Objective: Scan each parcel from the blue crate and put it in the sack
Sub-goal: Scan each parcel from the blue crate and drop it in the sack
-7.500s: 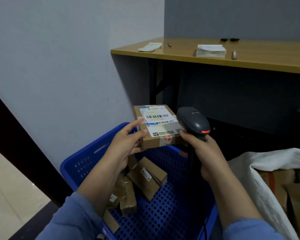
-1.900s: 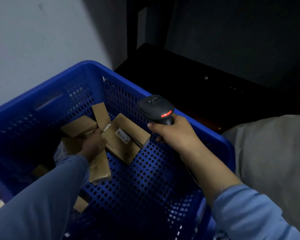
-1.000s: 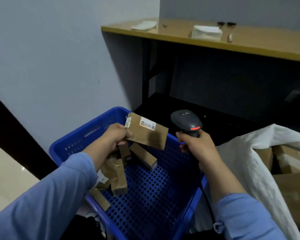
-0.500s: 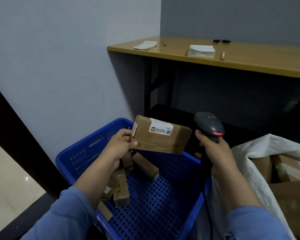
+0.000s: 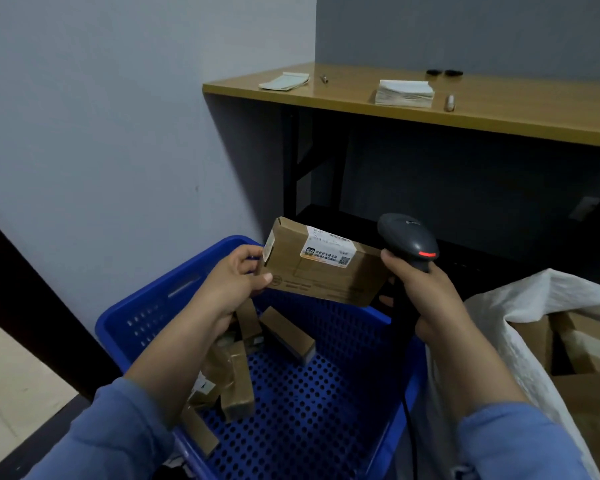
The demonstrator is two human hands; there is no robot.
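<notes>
Grey wall behind, blue crate (image 5: 146,317) below — left hand (image 5: 238,282) pinches parcel (image 5: 323,268) by its left end, long axis running across to scanner (image 5: 407,239) gripped in right hand (image 5: 420,292) — label not yet facing it.

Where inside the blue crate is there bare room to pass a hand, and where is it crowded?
In the blue crate the right half of the floor is bare, between the small parcels and the right wall. The left side is crowded: the small parcels pile below the left hand.
</notes>
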